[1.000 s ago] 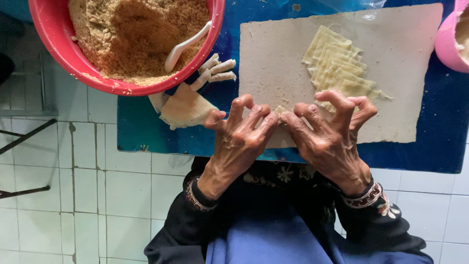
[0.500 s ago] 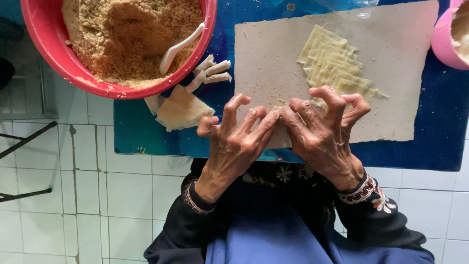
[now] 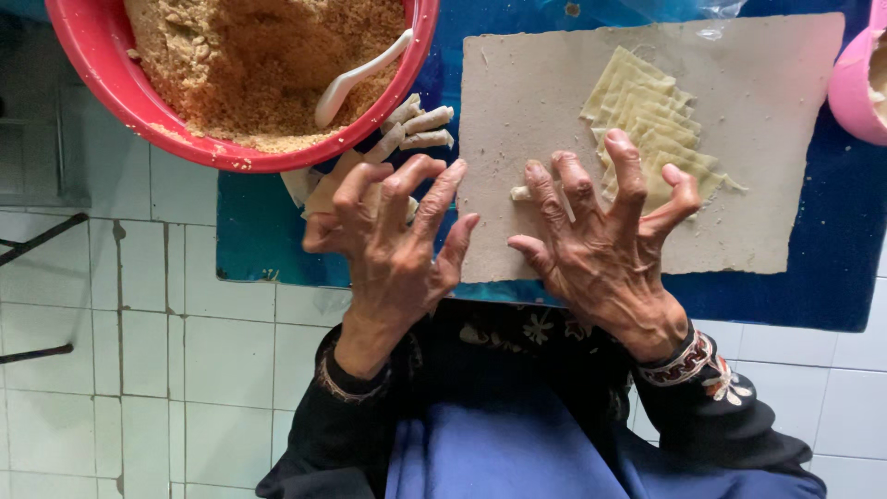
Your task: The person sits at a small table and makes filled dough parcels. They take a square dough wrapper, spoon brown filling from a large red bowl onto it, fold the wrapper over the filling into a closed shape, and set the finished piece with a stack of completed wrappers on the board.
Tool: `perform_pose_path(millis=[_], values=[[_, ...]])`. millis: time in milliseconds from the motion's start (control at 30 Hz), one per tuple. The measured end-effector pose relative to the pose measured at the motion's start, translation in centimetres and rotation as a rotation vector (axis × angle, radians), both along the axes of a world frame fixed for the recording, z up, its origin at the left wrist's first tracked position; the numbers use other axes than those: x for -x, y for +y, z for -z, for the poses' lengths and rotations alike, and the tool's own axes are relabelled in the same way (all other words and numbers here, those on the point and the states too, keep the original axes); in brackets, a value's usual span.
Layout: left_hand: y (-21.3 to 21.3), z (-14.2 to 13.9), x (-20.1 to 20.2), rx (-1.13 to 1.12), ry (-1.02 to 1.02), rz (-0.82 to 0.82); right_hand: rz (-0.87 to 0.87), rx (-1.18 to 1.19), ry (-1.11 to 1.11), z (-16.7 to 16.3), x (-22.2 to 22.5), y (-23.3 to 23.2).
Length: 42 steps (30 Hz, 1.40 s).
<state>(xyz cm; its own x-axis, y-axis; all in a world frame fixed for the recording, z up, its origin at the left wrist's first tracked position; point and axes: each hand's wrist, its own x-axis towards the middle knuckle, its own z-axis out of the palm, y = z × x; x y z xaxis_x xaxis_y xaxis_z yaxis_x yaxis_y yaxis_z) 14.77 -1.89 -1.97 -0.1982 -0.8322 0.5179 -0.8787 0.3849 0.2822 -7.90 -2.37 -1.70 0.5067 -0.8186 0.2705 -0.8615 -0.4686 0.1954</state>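
My left hand [image 3: 397,245] hovers with fingers spread over the blue surface's [image 3: 259,249] front edge, above a pale folded wrapper [image 3: 319,189], holding nothing. My right hand [image 3: 610,245] rests fingers apart on the grey board [image 3: 536,92]. A small pale roll [image 3: 522,193] peeks out from under its index fingertip. Its other fingertips reach the near edge of a fanned stack of pale yellow wrappers [image 3: 642,111]. Several finished rolls [image 3: 420,125] lie just beyond my left hand, against the red bowl [image 3: 111,92].
The red bowl holds brown crumbly filling [image 3: 249,55] and a white spoon [image 3: 356,79]. A pink bowl [image 3: 855,83] sits at the right edge. Clear plastic [image 3: 684,9] lies beyond the board. White tiled floor [image 3: 139,351] lies below and to the left.
My hands were close together at the board's near edge. They have moved apart: the left has gone left off the board, the right stays over the small roll.
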Motion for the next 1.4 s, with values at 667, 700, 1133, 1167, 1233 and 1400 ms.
perform_pose_path(millis=[667, 700, 1133, 1167, 1233, 1400], values=[[-0.7, 0.8, -4.4, 0.030, 0.341, -0.102, -0.251, -0.017, -0.414, -2.4, -8.1, -7.1], [-0.6, 0.5, -4.5, 0.024, 0.307, -0.113, -0.279, -0.016, -0.437, -2.5, -9.1, -7.6], [-0.4, 1.1, -4.0, -0.026, 0.153, -0.117, 0.194, -0.126, -0.463, -3.8, 1.5, 3.3], [-0.3, 1.2, -3.8, -0.029, 0.138, -0.118, 0.295, -0.073, -0.450, -3.5, 3.1, 3.7], [-0.1, 1.4, -3.3, -0.031, 0.098, -0.119, 0.295, -0.053, -0.381, -3.0, 6.0, 3.9], [0.1, 1.3, -1.6, -0.021, 0.013, -0.089, 0.221, -0.033, -0.336, -1.7, 9.7, 2.9]])
